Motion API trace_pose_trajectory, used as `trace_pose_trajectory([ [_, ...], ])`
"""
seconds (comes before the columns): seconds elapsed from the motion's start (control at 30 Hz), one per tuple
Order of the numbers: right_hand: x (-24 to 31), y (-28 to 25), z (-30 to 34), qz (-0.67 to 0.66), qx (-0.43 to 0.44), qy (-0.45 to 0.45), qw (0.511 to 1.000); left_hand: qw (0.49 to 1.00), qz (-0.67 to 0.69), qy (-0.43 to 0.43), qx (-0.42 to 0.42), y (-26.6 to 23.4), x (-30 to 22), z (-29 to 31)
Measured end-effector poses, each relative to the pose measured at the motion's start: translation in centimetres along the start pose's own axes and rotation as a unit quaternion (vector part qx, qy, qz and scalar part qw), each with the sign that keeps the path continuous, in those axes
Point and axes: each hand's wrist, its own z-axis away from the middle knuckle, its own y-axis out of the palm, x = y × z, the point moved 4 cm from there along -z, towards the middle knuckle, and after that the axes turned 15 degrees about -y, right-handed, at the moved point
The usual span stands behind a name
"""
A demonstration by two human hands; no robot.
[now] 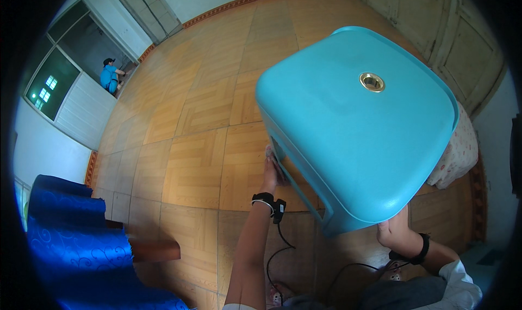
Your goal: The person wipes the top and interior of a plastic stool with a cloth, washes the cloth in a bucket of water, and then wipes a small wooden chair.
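A turquoise plastic stool (337,130) fills the middle right, its smooth seat turned up toward me and tilted. A gold-coloured ring (372,82) rims a hole in the seat. My left hand (273,167) is closed at the stool's left side, next to the open side frame; its fingers are partly hidden, and a pale patch shows at their tips. Below the near right edge, my right hand (393,228) grips the stool from underneath, with its fingers out of sight behind the seat. Black bands circle both wrists, with thin cables hanging from them.
Blue patterned cloth (81,239) and a brown wooden piece (156,251) stand at the lower left. A pale spotted bundle (457,149) sits behind the stool at right. Far left, a person in blue (110,77) crouches by a doorway. Wooden doors (435,33) line the right wall.
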Motion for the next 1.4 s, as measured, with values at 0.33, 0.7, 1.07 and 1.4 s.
trace_pose_trajectory([
  [0.33,0.2,0.0,-0.1,-0.002,0.003,-0.004,1.0,1.0,-0.011,0.008,-0.011,-0.8,-0.2,0.0],
  [0.7,0.0,0.0,0.3,-0.004,-0.002,-0.002,1.0,0.999,-0.034,0.014,-0.018,-1.0,0.4,-0.8],
  [1.07,0.3,-0.2,0.4,0.006,0.003,0.001,1.0,0.999,-0.052,0.006,-0.013,-1.2,1.1,-1.6],
  [1.4,0.2,0.1,0.2,-0.001,0.004,-0.008,1.0,1.0,-0.003,-0.027,0.012,-2.3,2.3,-3.3],
])
